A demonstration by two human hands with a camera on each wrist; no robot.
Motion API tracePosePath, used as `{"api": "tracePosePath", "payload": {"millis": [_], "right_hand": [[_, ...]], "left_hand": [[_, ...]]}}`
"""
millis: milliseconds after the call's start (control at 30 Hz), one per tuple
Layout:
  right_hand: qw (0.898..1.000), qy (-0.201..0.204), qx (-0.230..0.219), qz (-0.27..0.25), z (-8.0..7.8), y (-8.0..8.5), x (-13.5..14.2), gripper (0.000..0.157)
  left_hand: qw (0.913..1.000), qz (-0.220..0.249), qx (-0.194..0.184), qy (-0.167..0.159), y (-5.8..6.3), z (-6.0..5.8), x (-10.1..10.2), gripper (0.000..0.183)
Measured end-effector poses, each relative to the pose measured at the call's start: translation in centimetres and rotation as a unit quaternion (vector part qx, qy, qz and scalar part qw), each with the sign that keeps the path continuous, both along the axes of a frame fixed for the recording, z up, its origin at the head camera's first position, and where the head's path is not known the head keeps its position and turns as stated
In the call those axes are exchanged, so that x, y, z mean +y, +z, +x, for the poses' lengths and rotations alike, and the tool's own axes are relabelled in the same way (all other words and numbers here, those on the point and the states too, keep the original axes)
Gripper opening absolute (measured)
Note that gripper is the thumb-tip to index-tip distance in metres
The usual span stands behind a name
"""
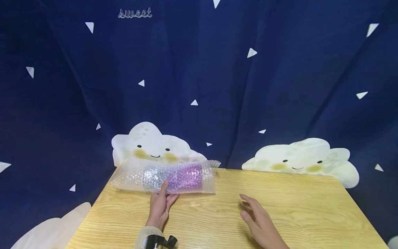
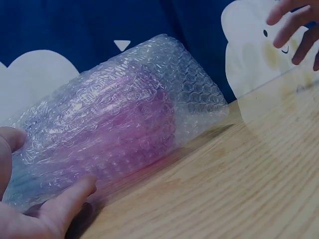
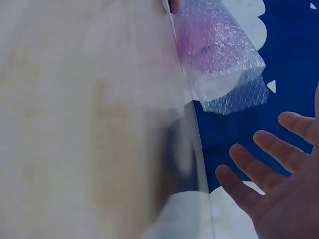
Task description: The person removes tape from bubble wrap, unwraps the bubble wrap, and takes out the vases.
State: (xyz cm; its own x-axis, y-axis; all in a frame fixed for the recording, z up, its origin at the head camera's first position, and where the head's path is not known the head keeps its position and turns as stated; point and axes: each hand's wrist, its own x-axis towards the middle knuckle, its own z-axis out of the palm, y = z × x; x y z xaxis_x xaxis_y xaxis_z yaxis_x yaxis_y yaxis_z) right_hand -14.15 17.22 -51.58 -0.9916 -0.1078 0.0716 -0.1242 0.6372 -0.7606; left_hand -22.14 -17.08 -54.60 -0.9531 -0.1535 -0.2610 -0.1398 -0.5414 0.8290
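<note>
My left hand [image 1: 160, 206] grips a clear bubble-wrap bag [image 1: 129, 175] by its near edge, thumb on top and fingers underneath. Inside the bag lies a pink-purple and pale-blue object [image 1: 189, 176], blurred by the bubbles; its exact kind is hard to tell. In the left wrist view, the rounded purple end of this object [image 2: 129, 119] shows through the plastic. My right hand [image 1: 259, 221] is apart from the bag, to its right, holding nothing. The right wrist view shows that hand [image 3: 284, 174] with its fingers spread and the bag [image 3: 234, 97] beyond.
A pale wooden table [image 1: 298, 207] spans the area under both hands. Behind it hangs a dark blue curtain [image 1: 211, 69] with white triangles and smiling clouds, meeting the table's far edge. A black clamp-like mount [image 1: 158, 241] sits on the left wrist.
</note>
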Motion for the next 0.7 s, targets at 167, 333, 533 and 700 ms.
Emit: {"api": "tracePosePath", "payload": {"millis": [167,333,533,700], "right_hand": [[0.998,0.030,0.055,0.018,-1.3,0.7,-1.0,0.046],[0.985,0.073,0.136,0.081,-2.8,2.3,-2.5,0.049],[0.965,0.120,0.197,0.121,-4.7,4.7,-4.5,0.054],[0.952,0.148,0.226,0.146,-5.8,6.4,-5.8,0.057]], "left_hand": [[1.0000,0.002,0.006,-0.003,0.1,0.1,-0.3,0.074],[1.0000,0.000,0.007,0.003,0.0,0.1,-0.5,0.074],[0.9999,-0.010,0.004,0.010,-0.4,0.0,-0.2,0.075],[0.9997,-0.019,0.012,0.009,-0.8,-0.1,0.2,0.078]]}}
